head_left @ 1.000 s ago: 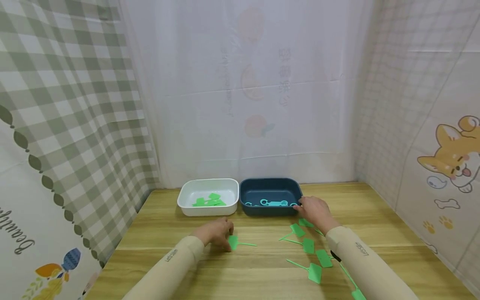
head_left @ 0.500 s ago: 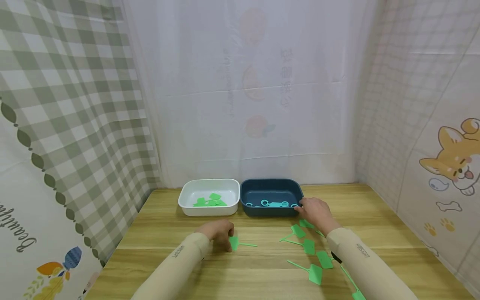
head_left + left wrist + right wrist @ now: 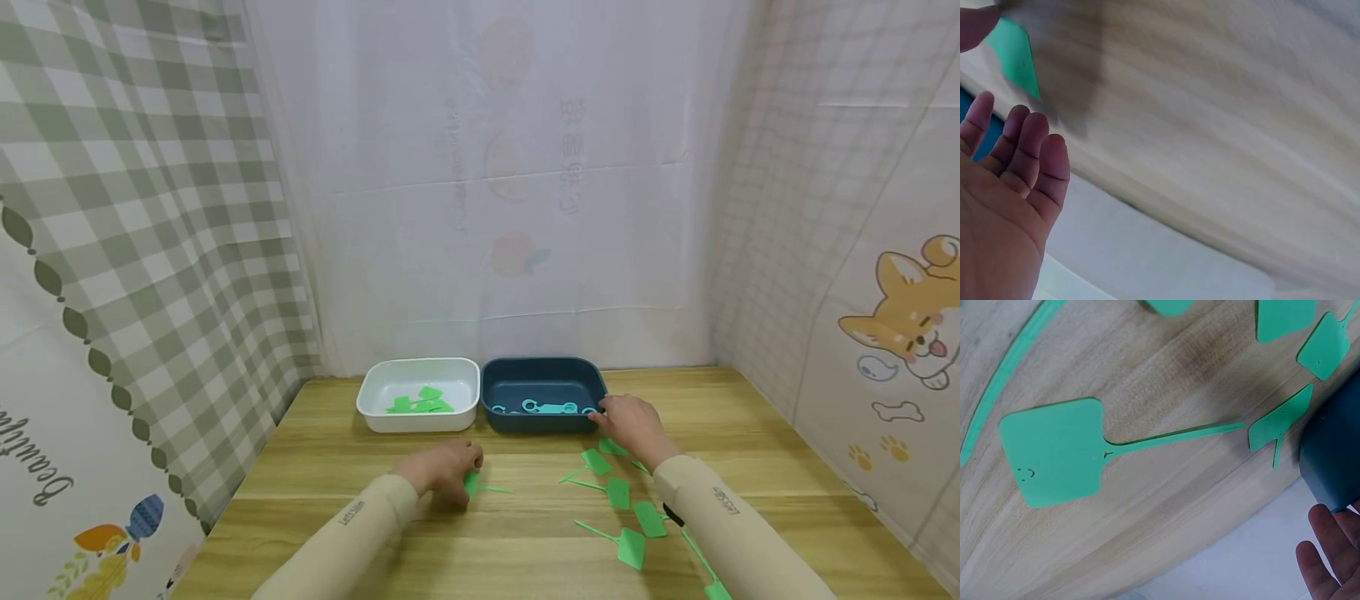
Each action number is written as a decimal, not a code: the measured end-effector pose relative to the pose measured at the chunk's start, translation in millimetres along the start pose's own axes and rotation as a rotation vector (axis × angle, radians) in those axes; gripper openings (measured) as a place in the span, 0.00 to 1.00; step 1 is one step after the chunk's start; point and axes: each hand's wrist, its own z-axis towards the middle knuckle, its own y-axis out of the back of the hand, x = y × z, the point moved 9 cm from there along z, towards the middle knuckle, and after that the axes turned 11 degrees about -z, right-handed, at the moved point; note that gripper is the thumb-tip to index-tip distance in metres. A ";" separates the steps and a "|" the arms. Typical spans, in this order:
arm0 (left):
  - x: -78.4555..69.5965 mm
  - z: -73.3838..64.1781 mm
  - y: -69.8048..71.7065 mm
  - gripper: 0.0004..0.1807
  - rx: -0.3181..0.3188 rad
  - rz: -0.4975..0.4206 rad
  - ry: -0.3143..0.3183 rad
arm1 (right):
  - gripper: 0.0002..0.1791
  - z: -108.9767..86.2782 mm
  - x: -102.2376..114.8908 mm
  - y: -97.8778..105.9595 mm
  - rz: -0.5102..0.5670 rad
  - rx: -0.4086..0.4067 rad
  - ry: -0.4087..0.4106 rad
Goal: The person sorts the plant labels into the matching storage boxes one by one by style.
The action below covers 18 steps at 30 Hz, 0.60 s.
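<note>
My left hand [image 3: 444,471] is lowered over a green plastic tag [image 3: 472,486], a flat plate with a thin stem lying on the table. In the left wrist view the thumb [image 3: 975,26] overlaps one end of that tag [image 3: 1017,59], and the fingers [image 3: 1035,140] stand apart from it, slightly bent. My right hand [image 3: 632,423] rests at the near right corner of the dark blue bin [image 3: 543,423]. In the right wrist view, fingers [image 3: 1332,540] lie against or beside the bin's corner [image 3: 1332,456], and the other fingers are cut off by the frame.
A white bin [image 3: 420,422] with several green tags [image 3: 431,406] stands left of the dark bin, which holds light-blue ringed pieces [image 3: 551,407]. Several more green tags [image 3: 630,547] lie around the right forearm. White curtains [image 3: 592,250] and a checked cloth [image 3: 202,250] enclose the table.
My left hand has shifted a little to the right and now covers more of the green tag's plate. The right hand has stayed at the dark bin's corner.
</note>
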 end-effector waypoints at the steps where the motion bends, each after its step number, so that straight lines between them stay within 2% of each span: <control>1: -1.2 1.0 -1.0 0.24 -0.001 0.011 -0.007 | 0.17 -0.1 -0.1 0.3 0.000 -0.002 0.000; 10: 0.5 6.8 -2.6 0.20 0.014 0.008 0.019 | 0.15 -0.7 0.1 -0.2 0.001 -0.003 0.002; 15: 2.1 5.4 -2.7 0.21 -0.026 0.032 -0.010 | 0.16 -0.4 0.4 -1.3 0.000 0.002 0.003; 18: 2.9 4.2 -2.6 0.21 -0.044 0.003 -0.025 | 0.15 -0.7 0.3 -0.8 0.001 -0.004 0.001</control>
